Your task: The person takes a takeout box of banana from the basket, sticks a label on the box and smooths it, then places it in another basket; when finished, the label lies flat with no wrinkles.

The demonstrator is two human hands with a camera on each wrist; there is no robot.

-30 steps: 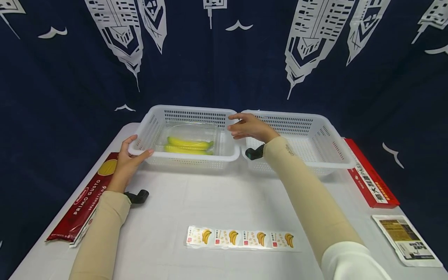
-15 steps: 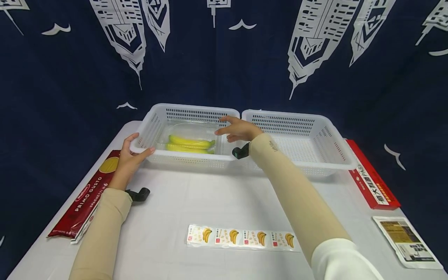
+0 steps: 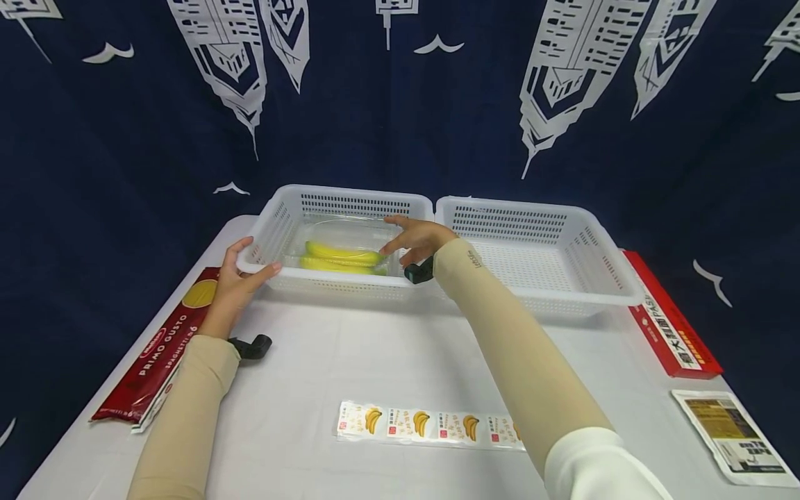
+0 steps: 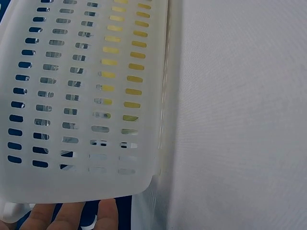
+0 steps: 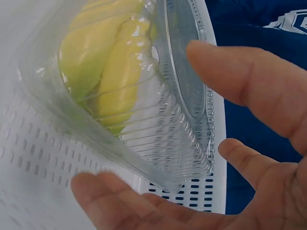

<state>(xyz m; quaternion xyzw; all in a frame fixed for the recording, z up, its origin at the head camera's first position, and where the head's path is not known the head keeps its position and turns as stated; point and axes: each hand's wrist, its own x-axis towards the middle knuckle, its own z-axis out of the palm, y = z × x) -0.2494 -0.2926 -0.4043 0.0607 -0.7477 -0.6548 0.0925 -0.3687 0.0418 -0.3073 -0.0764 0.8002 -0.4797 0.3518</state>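
Observation:
A clear plastic clamshell box [image 3: 350, 230] with yellow-green bananas [image 3: 344, 255] inside lies in the left white perforated basket [image 3: 334, 279]. My left hand [image 3: 234, 288] grips that basket's front left corner, thumb on the rim. In the left wrist view, fingers [image 4: 69, 215] show past the basket's end wall. My right hand [image 3: 421, 236] reaches over the basket's right side, fingers spread around the box's right end. From the right wrist, thumb and fingers stand apart on either side of the box [image 5: 158, 120]; whether any fingertip touches it I cannot tell.
A second white basket [image 3: 544, 260] stands close on the right. A red spaghetti packet [image 3: 165, 347] lies left, and a red pasta box [image 3: 678, 323] right. A strip of banana labels [image 3: 425, 425] lies in front; a flat pouch [image 3: 737, 437] is at right.
My right hand has moved left and down from between the two baskets to the right end of the clamshell box. The left hand stays on the basket corner.

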